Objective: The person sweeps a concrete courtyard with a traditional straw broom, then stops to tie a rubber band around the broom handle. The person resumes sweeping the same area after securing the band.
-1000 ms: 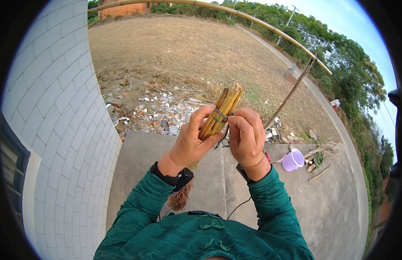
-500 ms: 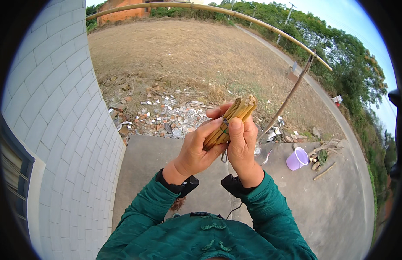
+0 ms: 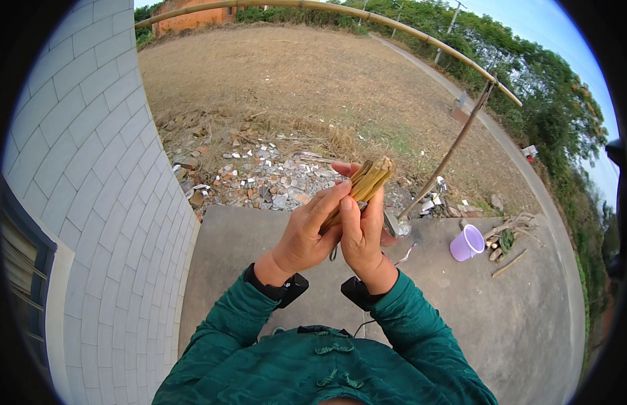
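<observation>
A short bundle of yellow-brown dried stalks (image 3: 373,179) is held up in front of me between both hands, its cut ends tilted away and to the right. My left hand (image 3: 308,233) wraps the near left side, fingers closed along the stalks. On the other side, my right hand (image 3: 362,235) grips it with the thumb lying near the other hand's fingertips. A dark loop hangs below the bundle between the palms. The lower part of the bundle is hidden by my fingers. Black bands circle both wrists.
A pale block wall (image 3: 90,169) rises on my left. Beyond the concrete slab (image 3: 229,253) lies broken rubble (image 3: 273,177). A slanted post (image 3: 455,154) supports a long bamboo pole (image 3: 394,30). To the right stand a purple bucket (image 3: 460,250) and cut branches (image 3: 523,228).
Both hands have closed further around the bundle, and it sits slightly lower. My right hand has shifted left and down, covering the tie that showed before.
</observation>
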A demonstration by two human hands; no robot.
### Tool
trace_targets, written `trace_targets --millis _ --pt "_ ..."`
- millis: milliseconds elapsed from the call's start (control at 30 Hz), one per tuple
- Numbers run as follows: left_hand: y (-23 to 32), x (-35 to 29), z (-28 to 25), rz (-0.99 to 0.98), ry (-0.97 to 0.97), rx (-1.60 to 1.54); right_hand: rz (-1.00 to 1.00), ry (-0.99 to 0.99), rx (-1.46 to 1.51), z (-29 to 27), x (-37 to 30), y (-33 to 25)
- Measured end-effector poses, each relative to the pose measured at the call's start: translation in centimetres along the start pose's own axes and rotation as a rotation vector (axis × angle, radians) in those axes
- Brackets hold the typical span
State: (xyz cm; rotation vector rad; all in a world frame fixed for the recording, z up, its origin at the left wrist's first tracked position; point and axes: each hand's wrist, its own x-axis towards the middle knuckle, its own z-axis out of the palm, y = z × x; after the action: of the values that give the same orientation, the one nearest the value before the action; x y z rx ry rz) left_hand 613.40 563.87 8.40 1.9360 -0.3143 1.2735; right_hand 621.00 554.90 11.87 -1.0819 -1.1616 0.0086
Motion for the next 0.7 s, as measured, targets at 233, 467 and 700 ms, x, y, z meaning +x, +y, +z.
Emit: trace_targets --millis 233,467,700 --pt "-0.3 -0.2 -0.3 -0.007 0.086 -0.085 0.117 -0.117 0.303 -0.6 -0.2 0.0" --pt "-0.7 -0.3 -0.4 0.057 0.117 -0.053 0.195 -0.147 0.520 -0.5 0.0 0.0" --pt "-0.4 0.2 -0.9 -0.089 0.101 -0.251 -0.402 0.150 -0.314 -1.5 0.4 -1.4"
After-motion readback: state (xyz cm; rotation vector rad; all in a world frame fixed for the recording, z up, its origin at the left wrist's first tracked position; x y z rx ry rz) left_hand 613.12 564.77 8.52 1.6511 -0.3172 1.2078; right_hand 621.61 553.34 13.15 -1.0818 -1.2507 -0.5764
